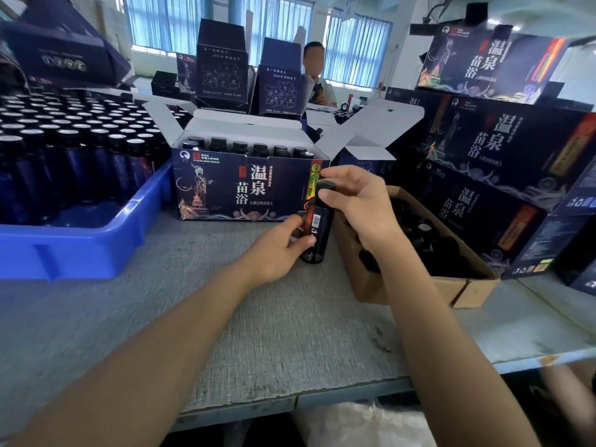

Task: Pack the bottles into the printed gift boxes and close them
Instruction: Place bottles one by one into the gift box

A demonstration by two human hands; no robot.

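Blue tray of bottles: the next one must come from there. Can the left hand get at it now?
Probably, once freed: the left hand grips the bottle, the right hand pinching its cap; the blue tray to its left is open-topped, with nothing between.

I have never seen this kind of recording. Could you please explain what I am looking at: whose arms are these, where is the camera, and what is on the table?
There is no machine here. These are a person's two bare arms, filmed by one wide-angle camera worn on the head, looking forward and down. The left hand grips the lower part of a dark bottle, held nearly upright low over the grey table. The right hand pinches its black cap. Behind stands an open printed gift box with a row of bottles inside. On the left, a blue tray holds many more bottles. On the right, a brown carton holds small dark pieces, probably caps, beside stacked closed gift boxes.
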